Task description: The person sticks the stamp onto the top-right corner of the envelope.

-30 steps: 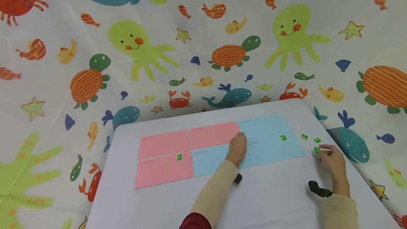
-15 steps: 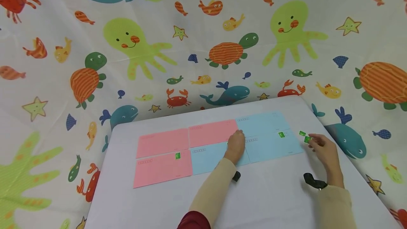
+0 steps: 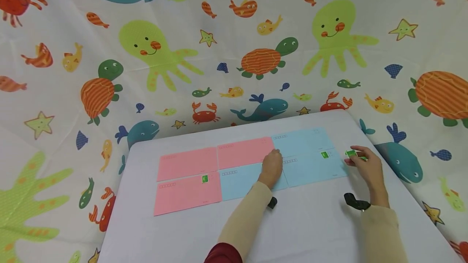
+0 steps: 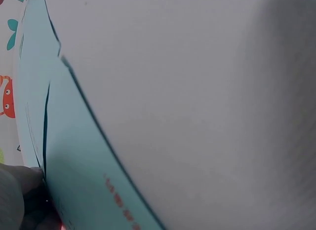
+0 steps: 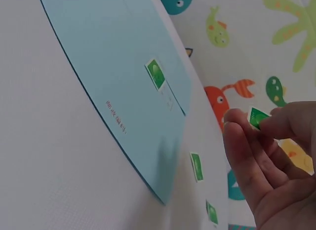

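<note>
My right hand [image 3: 370, 169] is raised over the table's right side, pinching a small green postage stamp [image 5: 257, 117] between thumb and fingertips. Below it, two more green stamps lie on the white table; the right wrist view shows the nearer stamp [image 5: 196, 166] and the other stamp [image 5: 212, 212]. Over the front middle blue envelope [image 3: 237, 184] lies my left hand [image 3: 271, 169], its fingers mostly hidden behind its back. A sliver of green shows at that hand's left edge. The front right blue envelope [image 5: 128, 92] bears a stamp [image 5: 155, 75].
Pink envelopes fill the table's left: the front pink envelope [image 3: 183, 198] carries a stamp [image 3: 205, 178], with the back left pink envelope [image 3: 186, 163] and back middle pink envelope [image 3: 245, 153] behind. Another blue envelope [image 3: 303, 139] lies back right. A sea-animal curtain [image 3: 226, 23] hangs behind.
My right hand has moved left and away from me, carrying the pinched stamp from the table's right side toward the blue envelopes. My left hand stays on the middle blue envelope.
</note>
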The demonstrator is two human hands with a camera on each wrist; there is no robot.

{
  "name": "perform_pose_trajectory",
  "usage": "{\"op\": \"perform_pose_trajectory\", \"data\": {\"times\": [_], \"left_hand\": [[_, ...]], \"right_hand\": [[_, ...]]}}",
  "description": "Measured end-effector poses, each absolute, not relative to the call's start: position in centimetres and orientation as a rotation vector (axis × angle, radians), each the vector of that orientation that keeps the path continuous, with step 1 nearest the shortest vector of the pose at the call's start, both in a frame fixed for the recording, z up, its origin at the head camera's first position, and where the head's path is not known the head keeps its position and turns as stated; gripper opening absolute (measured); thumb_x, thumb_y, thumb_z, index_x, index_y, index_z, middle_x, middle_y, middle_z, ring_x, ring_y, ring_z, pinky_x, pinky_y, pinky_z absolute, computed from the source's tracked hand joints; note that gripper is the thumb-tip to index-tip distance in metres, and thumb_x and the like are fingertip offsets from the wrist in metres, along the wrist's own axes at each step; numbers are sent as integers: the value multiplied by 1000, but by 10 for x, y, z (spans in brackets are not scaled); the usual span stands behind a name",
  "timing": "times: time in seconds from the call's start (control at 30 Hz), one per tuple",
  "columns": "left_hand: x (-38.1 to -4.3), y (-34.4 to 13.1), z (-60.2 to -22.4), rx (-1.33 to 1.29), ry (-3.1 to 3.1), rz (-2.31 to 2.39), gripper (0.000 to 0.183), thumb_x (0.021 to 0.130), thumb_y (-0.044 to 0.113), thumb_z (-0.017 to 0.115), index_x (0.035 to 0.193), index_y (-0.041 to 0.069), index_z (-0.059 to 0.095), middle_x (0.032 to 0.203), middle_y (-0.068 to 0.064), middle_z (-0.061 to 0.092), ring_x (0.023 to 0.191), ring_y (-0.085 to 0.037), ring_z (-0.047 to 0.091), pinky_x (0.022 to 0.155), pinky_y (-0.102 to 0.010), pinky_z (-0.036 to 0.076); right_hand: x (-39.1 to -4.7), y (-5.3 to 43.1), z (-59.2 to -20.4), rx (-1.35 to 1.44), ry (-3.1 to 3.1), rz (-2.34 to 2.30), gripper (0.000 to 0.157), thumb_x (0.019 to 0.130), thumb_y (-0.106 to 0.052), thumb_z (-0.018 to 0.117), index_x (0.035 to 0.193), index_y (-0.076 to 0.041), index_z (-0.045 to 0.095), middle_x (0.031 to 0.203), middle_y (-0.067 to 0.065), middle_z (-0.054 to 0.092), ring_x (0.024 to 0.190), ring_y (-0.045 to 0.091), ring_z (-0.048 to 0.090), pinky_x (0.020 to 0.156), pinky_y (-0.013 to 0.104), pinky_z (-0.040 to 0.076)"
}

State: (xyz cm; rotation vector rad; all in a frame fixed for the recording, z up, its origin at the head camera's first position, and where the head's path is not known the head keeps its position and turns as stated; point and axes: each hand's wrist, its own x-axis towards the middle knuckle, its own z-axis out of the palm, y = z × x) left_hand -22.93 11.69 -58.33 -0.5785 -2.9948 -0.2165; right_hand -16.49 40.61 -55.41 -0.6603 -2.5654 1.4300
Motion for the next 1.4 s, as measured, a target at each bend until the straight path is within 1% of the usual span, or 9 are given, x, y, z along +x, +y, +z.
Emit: {"op": "perform_pose_trajectory", "data": {"times": [0.1, 0.23, 0.37, 0.6, 0.77, 0.97, 1.17, 1.3, 1.4], "left_hand": [[-229, 117, -584, -573, -2992, -211, 18, 94, 5, 67, 110, 5, 75, 121, -3, 72, 102, -13, 73, 77, -20, 60], [-230, 117, -586, -570, -2990, -243, 17, 95, 5, 66, 110, 4, 75, 124, -3, 72, 104, -14, 73, 79, -21, 60], [-229, 116, -584, -577, -3001, -223, 18, 95, 5, 66, 111, 4, 74, 125, -3, 71, 107, -13, 72, 81, -20, 60], [-226, 113, -580, -577, -3009, -272, 16, 95, 4, 65, 109, 3, 74, 116, -5, 72, 103, -14, 72, 80, -21, 60], [-226, 113, -581, -573, -3017, -273, 17, 95, 5, 65, 111, 4, 73, 121, -4, 71, 108, -14, 71, 84, -22, 59], [-229, 115, -581, -581, -3037, -253, 20, 96, 5, 65, 114, 5, 73, 128, -3, 70, 114, -13, 69, 88, -22, 58], [-230, 115, -582, -536, -3049, -310, 18, 98, 6, 62, 112, 4, 73, 124, -3, 71, 110, -14, 71, 86, -21, 59], [-229, 116, -583, -530, -3042, -303, 17, 97, 6, 63, 111, 4, 73, 125, -3, 71, 111, -13, 71, 85, -22, 59], [-228, 116, -584, -542, -3025, -279, 17, 96, 6, 65, 111, 4, 74, 125, -3, 71, 109, -14, 72, 84, -22, 60]], "right_hand": [[-170, 403, -554, -663, -2560, 1407, 43, 102, -23, 52, 138, 0, 52, 116, 18, 60, 66, -11, 62, 64, 8, 53], [-176, 399, -555, -670, -2593, 1298, 40, 101, -27, 55, 130, 0, 57, 114, 21, 66, 68, -9, 58, 61, 10, 49], [-185, 395, -557, -684, -2581, 1304, 38, 100, -28, 58, 125, 1, 59, 110, 19, 68, 70, -6, 58, 62, 12, 49], [-202, 388, -552, -742, -2565, 1523, 47, 102, -37, 54, 131, 0, 54, 118, 13, 60, 76, -5, 63, 71, 7, 51], [-217, 384, -547, -721, -2558, 1616, 46, 103, -30, 51, 136, 3, 50, 119, 15, 59, 76, -4, 67, 77, 12, 57], [-236, 377, -539, -725, -2567, 1600, 47, 104, -31, 49, 139, 0, 50, 118, 13, 61, 74, -5, 64, 75, 12, 57], [-251, 371, -541, -751, -2514, 1615, 45, 104, -29, 51, 137, 2, 53, 115, 12, 62, 71, -5, 62, 71, 11, 56], [-259, 369, -544, -846, -2490, 1612, 43, 103, -29, 52, 136, -1, 54, 112, 9, 62, 71, -1, 62, 70, 14, 57], [-265, 368, -546, -869, -2495, 1602, 43, 103, -30, 51, 136, -2, 54, 114, 10, 62, 71, 0, 61, 71, 14, 57]]}}
